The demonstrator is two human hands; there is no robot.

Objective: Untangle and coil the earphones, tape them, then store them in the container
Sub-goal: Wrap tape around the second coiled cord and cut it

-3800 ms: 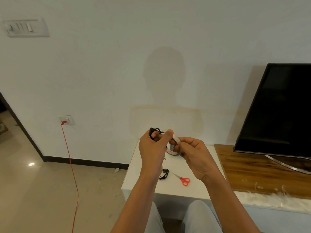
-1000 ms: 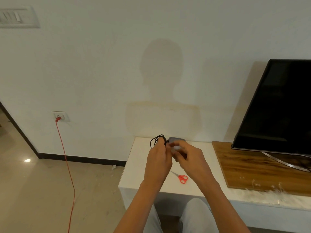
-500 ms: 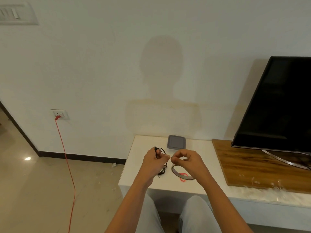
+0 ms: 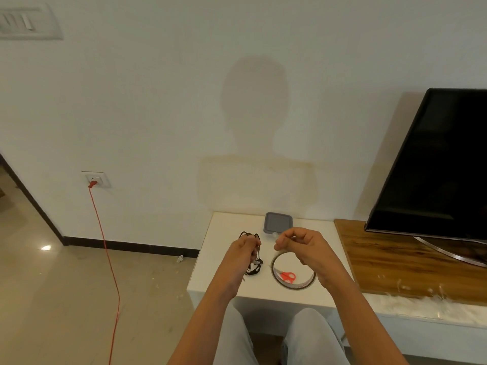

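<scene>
Now left hand (image 4: 243,251) clenched on black earphones (image 4: 253,268), just left of tape roll (image 4: 292,273). Right hand (image 4: 303,247) above roll pinches small tape piece (image 4: 274,235). Scissors (image 4: 287,276) inside roll; container (image 4: 278,223) behind.

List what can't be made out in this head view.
- Earphones: the left hand hides most of the coil, so any tape on it can't be seen.
- Tape piece: the right hand pinches something clear, too small to tell.
- Scissors: blades hidden by the tape roll.
- Container: lid shut, contents hidden.
- TV: cut off by the right edge.
</scene>
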